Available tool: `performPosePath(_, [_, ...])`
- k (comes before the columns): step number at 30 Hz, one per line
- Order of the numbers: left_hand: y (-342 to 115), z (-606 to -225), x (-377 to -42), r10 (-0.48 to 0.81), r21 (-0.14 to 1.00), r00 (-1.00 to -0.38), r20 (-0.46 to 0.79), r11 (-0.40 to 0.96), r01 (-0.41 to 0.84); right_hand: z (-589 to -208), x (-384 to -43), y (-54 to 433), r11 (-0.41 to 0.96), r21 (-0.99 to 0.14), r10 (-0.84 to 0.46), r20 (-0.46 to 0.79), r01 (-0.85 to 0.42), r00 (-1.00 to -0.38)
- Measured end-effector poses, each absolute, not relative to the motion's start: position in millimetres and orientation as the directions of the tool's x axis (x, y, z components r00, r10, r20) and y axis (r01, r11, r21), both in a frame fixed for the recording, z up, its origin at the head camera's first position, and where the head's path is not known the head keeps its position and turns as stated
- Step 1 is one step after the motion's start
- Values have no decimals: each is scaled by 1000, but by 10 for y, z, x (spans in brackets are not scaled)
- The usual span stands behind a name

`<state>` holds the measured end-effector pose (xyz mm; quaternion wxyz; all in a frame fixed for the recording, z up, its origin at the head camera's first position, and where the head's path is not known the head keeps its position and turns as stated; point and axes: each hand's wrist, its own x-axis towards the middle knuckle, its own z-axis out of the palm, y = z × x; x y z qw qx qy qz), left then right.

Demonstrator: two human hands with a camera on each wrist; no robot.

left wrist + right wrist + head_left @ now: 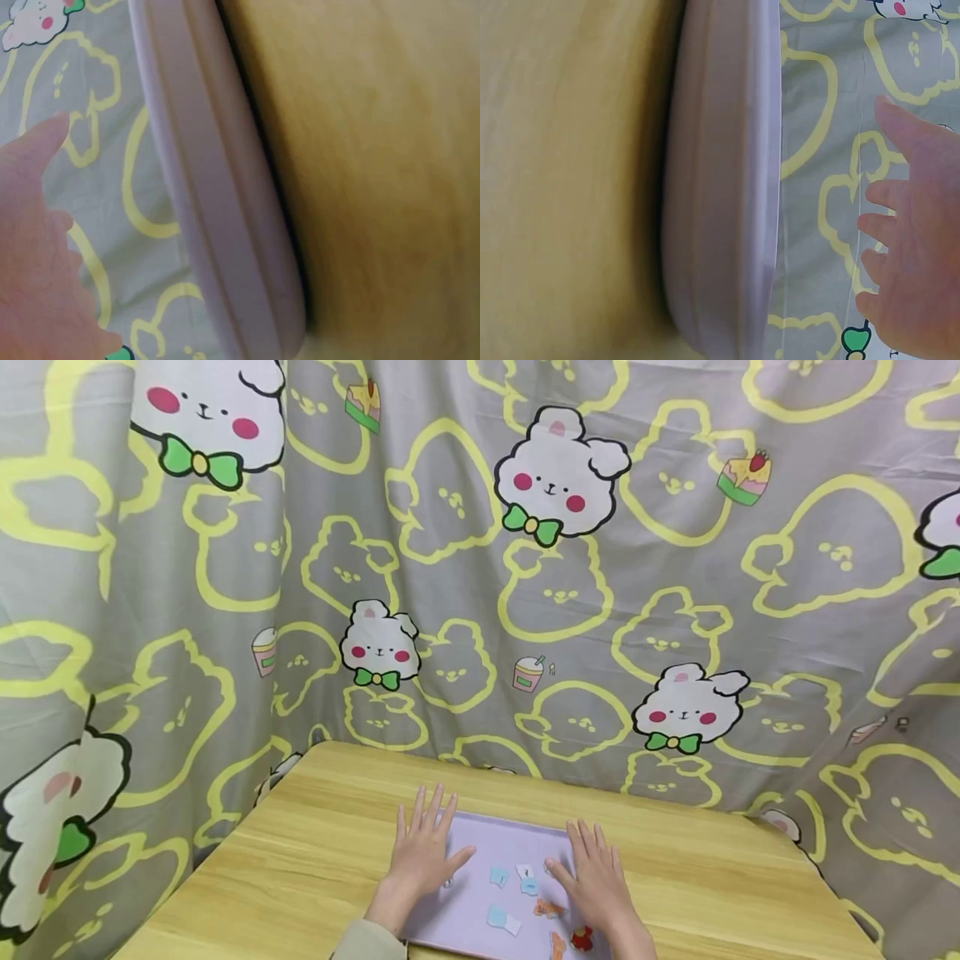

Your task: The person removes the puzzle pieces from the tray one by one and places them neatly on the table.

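A light wood-grain table point(720, 877) carries a pale purple tray point(457, 914) lying flat on it.

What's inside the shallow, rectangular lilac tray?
Inside the tray lie flat, irregular blue-and-white pieces, orange pieces and a red piece. The left hand and right hand block its sides; anything behind them can't be seen.

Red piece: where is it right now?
In the head view, the red piece lies on the near right of the lilac tray, between an orange piece and the wrist of the right hand.
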<state>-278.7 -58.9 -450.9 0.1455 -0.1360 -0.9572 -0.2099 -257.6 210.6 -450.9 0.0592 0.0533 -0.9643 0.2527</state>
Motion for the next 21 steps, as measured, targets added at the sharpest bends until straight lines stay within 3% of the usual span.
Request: performPosePath(21, [-601, -4469, -2751, 228, 364, -925, 305, 869, 334, -4526, -2542, 2156, 834, -527, -113, 127, -164, -985])
